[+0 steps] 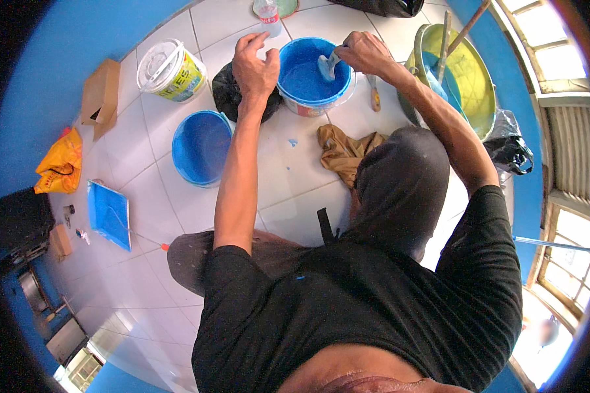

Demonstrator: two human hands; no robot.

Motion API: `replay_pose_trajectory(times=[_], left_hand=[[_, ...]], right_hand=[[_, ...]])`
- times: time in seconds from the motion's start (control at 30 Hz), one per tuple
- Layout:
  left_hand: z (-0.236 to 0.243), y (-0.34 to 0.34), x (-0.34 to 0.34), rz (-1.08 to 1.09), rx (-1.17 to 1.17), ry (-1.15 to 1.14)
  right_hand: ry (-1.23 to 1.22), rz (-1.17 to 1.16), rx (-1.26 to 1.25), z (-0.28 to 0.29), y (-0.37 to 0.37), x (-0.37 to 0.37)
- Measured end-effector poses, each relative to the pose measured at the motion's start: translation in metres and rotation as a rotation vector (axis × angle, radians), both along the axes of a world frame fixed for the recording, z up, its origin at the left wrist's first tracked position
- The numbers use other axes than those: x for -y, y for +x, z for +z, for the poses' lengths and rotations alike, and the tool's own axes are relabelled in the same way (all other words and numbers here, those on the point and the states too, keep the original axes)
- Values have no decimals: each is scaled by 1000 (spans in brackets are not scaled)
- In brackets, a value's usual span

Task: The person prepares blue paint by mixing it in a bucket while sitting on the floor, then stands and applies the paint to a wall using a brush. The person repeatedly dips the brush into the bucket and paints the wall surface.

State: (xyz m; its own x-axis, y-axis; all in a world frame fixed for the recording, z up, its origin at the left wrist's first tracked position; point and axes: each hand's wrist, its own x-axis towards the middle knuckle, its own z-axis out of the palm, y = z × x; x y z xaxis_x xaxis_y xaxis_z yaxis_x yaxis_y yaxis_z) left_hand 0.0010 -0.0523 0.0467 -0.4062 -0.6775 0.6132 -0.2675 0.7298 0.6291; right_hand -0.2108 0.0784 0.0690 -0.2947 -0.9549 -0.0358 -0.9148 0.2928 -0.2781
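Observation:
My right hand grips what looks like a paintbrush, its wide end pale with blue paint. That end is inside a blue-rimmed bucket, over the blue paint it holds. At the bucket's left side, my left hand hovers with thumb and fingers apart, holding nothing. Partly hidden beneath it is a black plastic bag. A second blue-coated bucket stands left of my left forearm. On the floor to the right of the paint bucket lies a wooden-handled tool.
A lidded white pail, a cardboard box and a blue paint tray are at left. At right stands a large yellow-green tub with sticks in it. A brown cloth lies by my knee; a plastic bottle stands beyond.

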Motion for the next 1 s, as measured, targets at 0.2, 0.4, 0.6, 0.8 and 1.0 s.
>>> replay_pose_trajectory(times=[0.2,0.4,0.6,0.8,1.0], left_hand=[[-27,3,2,139,62,221],[-34,0,-1,103,67,207],[14,2,-18,-130,37,266],[84,1,-69,-1002,647,577],[-11,-23,-144,-1015,1169,412]], right_hand=[[43,36,-67,-5,17,7],[71,215,-67,-19,38,16],[181,153,-235,9,47,16],[-164,-15,-185,26,14,-16],[394,7,895,32,-5,-116]])
